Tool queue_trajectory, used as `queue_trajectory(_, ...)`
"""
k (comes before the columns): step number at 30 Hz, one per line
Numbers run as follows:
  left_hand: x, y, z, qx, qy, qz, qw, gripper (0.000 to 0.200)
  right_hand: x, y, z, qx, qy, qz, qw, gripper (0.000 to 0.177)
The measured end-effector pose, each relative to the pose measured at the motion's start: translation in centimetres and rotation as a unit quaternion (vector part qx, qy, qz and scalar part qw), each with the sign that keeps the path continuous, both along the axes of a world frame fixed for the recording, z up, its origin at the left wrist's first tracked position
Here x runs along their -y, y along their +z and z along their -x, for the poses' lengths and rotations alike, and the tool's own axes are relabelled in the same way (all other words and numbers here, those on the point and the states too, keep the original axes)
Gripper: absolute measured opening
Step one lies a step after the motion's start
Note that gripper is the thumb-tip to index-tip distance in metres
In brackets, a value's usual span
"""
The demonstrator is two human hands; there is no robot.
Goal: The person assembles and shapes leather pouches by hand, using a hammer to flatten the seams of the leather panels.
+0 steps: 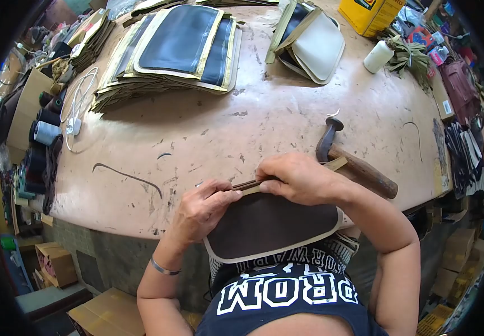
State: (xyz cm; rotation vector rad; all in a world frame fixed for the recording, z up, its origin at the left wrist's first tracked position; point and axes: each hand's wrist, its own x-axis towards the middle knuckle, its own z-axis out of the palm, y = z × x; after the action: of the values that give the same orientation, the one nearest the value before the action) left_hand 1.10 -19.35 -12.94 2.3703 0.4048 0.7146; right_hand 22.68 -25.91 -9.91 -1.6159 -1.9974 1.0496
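Note:
A dark brown panel with a pale rim (275, 224) lies across the table's front edge, against the person's lap. My left hand (200, 207) pinches its upper edge near the left end, thumb on the near side. Close beside it, my right hand (295, 179) grips the same edge, fingers curled over a folded tan strip whose end (336, 163) sticks out to the right. Just beyond my right hand rests a hammer (365, 171) with a dark metal head and a wooden handle.
Stacked dark panels with yellowish borders (177, 42) stand at the back left. Farther right are pale panels (316, 50), a white bottle (378, 56) and a yellow container (365, 17). Thread spools (47, 133) line the left edge. Thin trimmed strips (127, 175) lie on the table (197, 140).

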Motion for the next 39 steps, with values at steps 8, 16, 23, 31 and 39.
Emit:
queue_trajectory(8, -0.2, -0.3, 0.1, 0.011, -0.006, 0.031, 0.999, 0.026, -1.2, 0.1, 0.4, -0.014, 0.001, 0.051, 0.999, 0.016)
queue_trajectory(16, 0.0, -0.3, 0.1, 0.014, 0.007, 0.034, 0.999, 0.023, -1.4, 0.0, 1.9, 0.013, -0.015, 0.036, 0.999, 0.015)
queue_trajectory(23, -0.2, -0.3, 1.2, 0.045, 0.037, 0.026, 0.998, 0.022, -2.0, 1.1, 2.1, 0.0, 0.009, 0.045, 0.999, 0.018)
queue_trajectory(31, -0.4, -0.5, 1.9, 0.038, 0.056, 0.093, 0.993, 0.018, -2.5, 0.1, 3.0, -0.018, 0.026, 0.03, 0.999, 0.019)
queue_trajectory(39, -0.7, -0.5, 2.1, 0.02, 0.046, 0.167, 0.985, 0.018, -2.9, -0.2, 3.7, -0.044, 0.025, 0.049, 0.998, 0.02)
